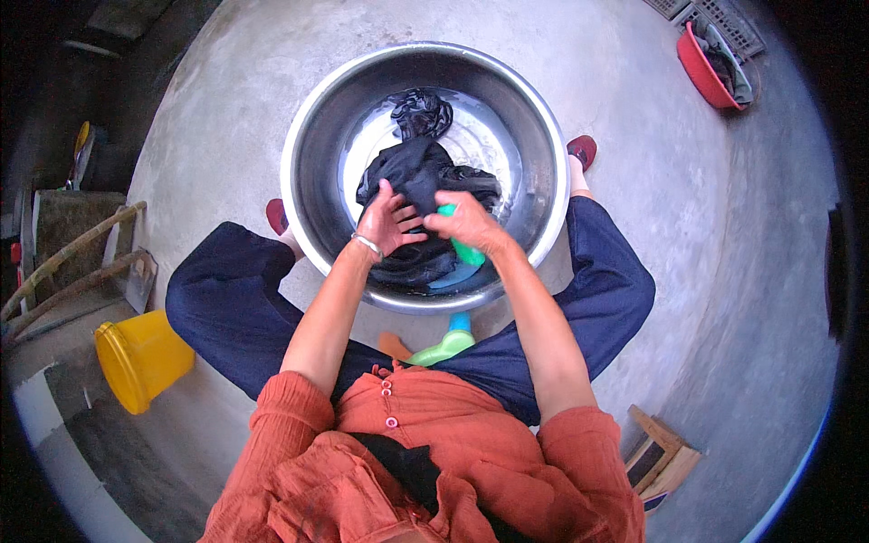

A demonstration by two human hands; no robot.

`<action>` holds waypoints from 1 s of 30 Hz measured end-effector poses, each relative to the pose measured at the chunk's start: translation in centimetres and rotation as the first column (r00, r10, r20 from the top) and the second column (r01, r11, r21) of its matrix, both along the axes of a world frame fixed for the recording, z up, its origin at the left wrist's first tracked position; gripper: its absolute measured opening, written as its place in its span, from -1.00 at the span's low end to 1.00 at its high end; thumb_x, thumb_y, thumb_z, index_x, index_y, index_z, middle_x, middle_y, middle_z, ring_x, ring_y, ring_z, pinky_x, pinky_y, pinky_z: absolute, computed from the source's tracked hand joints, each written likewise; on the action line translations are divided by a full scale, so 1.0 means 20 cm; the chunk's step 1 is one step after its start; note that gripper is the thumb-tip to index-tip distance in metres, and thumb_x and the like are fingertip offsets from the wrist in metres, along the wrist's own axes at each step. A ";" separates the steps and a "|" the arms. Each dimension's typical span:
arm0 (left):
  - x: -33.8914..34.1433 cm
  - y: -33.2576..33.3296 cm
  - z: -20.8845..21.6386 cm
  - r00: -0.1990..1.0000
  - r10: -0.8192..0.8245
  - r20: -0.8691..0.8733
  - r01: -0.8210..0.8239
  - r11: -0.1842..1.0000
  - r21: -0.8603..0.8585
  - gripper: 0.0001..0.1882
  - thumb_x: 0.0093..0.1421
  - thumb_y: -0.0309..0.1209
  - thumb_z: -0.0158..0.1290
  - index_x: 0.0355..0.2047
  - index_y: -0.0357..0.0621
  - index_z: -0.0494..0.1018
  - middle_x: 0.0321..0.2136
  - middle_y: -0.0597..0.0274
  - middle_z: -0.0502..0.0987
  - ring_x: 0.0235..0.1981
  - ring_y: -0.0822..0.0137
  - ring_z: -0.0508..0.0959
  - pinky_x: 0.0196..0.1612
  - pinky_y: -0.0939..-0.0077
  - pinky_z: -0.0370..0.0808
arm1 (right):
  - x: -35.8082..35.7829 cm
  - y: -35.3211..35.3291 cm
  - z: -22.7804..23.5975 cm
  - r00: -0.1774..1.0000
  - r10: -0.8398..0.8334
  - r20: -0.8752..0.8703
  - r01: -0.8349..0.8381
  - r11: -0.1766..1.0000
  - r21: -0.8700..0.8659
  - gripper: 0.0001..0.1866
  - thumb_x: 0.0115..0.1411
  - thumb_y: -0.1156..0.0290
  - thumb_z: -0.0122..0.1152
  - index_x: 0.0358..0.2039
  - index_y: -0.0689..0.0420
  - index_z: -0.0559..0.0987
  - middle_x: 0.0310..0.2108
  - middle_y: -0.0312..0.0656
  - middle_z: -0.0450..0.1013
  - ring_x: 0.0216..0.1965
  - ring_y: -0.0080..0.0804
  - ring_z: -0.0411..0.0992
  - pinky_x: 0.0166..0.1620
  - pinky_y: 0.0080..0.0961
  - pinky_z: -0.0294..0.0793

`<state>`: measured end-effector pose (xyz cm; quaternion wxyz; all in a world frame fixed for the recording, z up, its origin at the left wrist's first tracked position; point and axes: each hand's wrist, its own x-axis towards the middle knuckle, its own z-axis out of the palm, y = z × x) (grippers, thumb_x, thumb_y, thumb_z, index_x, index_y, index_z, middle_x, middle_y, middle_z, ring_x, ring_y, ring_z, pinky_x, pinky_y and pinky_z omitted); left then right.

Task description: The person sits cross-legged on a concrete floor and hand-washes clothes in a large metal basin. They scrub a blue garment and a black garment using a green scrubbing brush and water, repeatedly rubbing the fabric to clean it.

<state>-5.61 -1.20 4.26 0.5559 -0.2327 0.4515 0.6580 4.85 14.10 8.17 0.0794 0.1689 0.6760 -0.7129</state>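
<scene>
A wide steel basin [303, 118] sits on the floor between my knees, with some water in its bottom. Wet black clothing [412, 172] lies bunched inside it. My left hand [391, 222] is over the cloth, palm turned inward and fingers apart, with nothing in it. Close by on the right, my right hand [469, 220] is curled around a green plastic object [468, 252], largely covered by the fingers, so its exact kind is unclear. Something blue shows under its lower end, near the basin wall.
A lime-green and blue plastic item [444, 348] is between my thighs below the basin. At left stand a yellow bucket [145, 362] and curved wooden poles [77, 258]. A red tub [704, 72] holding cloth is at the far right, and a wooden stool [665, 452] is at lower right.
</scene>
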 end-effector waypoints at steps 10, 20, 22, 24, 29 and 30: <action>0.04 -0.01 0.09 0.984 0.163 -0.071 -0.138 0.953 0.270 -0.49 0.12 -0.52 -0.13 0.14 -0.09 0.19 -0.21 0.09 0.50 -0.24 0.22 0.54 -0.09 0.26 0.49 | -0.07 -0.13 0.32 0.740 -0.362 -0.566 0.609 0.719 0.336 -0.91 0.04 0.50 0.20 -0.49 0.23 0.49 -0.46 -0.15 0.40 -0.39 -0.31 0.39 -0.26 -0.45 0.36; 0.42 0.10 0.25 0.989 0.136 -0.064 -0.084 0.853 0.515 -0.50 0.18 -0.53 -0.27 0.17 -0.17 0.18 0.08 0.12 0.33 0.07 0.27 0.37 0.11 0.27 0.32 | -0.09 -0.01 0.06 0.483 -0.364 -0.796 0.864 0.347 0.365 -0.93 0.09 0.53 0.14 -0.46 0.23 0.45 -0.45 -0.08 0.35 -0.35 -0.16 0.37 -0.27 -0.36 0.37; 0.44 0.12 0.28 0.983 0.163 -0.085 -0.099 0.856 0.507 -0.49 0.21 -0.50 -0.27 0.21 -0.08 0.14 0.11 0.14 0.30 0.07 0.28 0.37 0.11 0.28 0.32 | -0.07 -0.04 0.03 0.512 -0.502 -0.697 0.854 0.385 0.350 -0.94 0.10 0.52 0.13 -0.42 0.21 0.45 -0.46 -0.09 0.37 -0.38 -0.15 0.38 -0.28 -0.34 0.37; 0.40 0.14 0.21 0.945 0.325 -0.031 -0.282 0.861 0.423 -0.62 0.28 -0.32 -0.23 0.09 -0.08 0.25 0.02 0.20 0.38 0.02 0.32 0.41 0.10 0.35 0.32 | -0.05 -0.23 0.16 0.561 -0.459 -0.689 0.810 0.475 0.343 -0.91 0.08 0.51 0.16 -0.39 0.19 0.46 -0.46 -0.10 0.38 -0.40 -0.14 0.39 -0.28 -0.35 0.38; 0.36 0.05 -0.01 0.951 0.207 -0.230 -0.142 0.953 0.267 -0.82 0.28 -0.32 -0.13 -0.17 -0.06 0.34 -0.30 0.32 0.46 -0.21 0.44 0.47 -0.07 0.45 0.39 | -0.13 -0.25 0.09 0.537 -0.494 -0.684 0.811 0.526 0.257 -0.95 0.07 0.55 0.11 -0.41 0.22 0.45 -0.45 -0.04 0.38 -0.37 -0.10 0.40 -0.28 -0.33 0.39; 0.40 0.10 0.21 0.953 0.181 -0.243 -0.144 0.976 0.163 -0.70 0.30 -0.27 -0.15 -0.03 -0.11 0.31 -0.21 0.29 0.47 -0.16 0.37 0.47 -0.02 0.38 0.38 | -0.14 -0.15 0.06 0.532 -0.482 -0.696 0.833 0.446 0.328 -0.96 0.09 0.55 0.08 -0.41 0.22 0.45 -0.45 -0.04 0.38 -0.37 -0.08 0.40 -0.28 -0.31 0.38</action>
